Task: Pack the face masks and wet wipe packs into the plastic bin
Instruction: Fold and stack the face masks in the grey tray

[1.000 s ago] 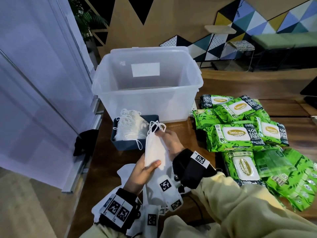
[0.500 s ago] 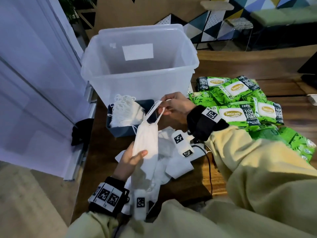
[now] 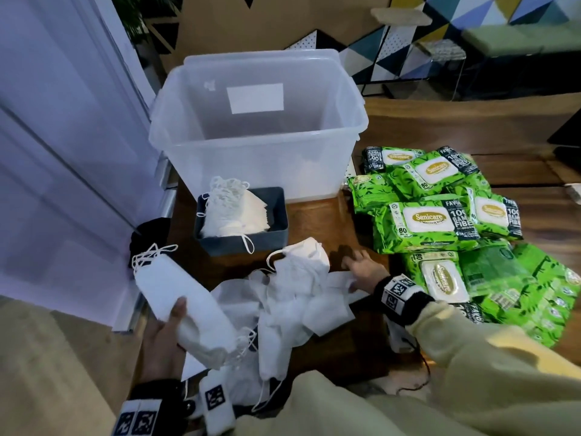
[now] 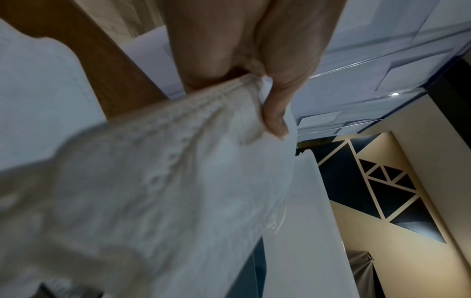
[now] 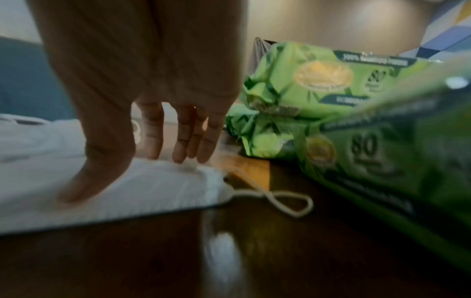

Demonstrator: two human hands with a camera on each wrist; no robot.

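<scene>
Left hand point(image 3: 166, 338) grips a flat stack of face masks point(image 3: 185, 313), thumb pressed on top and fingers curled underneath, holding it out over the bench's left edge with the ear loops pointing away. Right hand point(image 3: 361, 272) goes down with fingers straight and spread, pressing onto a loose mask point(image 5: 142, 185) in the white heap point(image 3: 292, 297) near the front of the bench point(image 3: 314, 221); it pins the mask rather than grips it.

Progress looks early. The plastic bin point(image 3: 358, 121) stands at the far left of the bench, and through its cloudy wall only a pale shape shows low on the right side, possibly a mask or two, too faint to call. A small dark tray point(image 3: 279, 212) just in front of the bin holds more masks point(image 3: 232, 212). The green wet wipe packs point(image 3: 440, 215) lie piled toward the right edge, none of them in the bin as far as I can see. So almost everything is left: the held stack, the heap, the tray's masks, every wipe pack.

Hard to read: the bin's floor is hidden by its near wall, the heap is too tangled to count, and the front of it vanishes under the sleeve point(image 3: 471, 357). Both wrist views are blurred, and the left one is mostly filled by mask fabric.
</scene>
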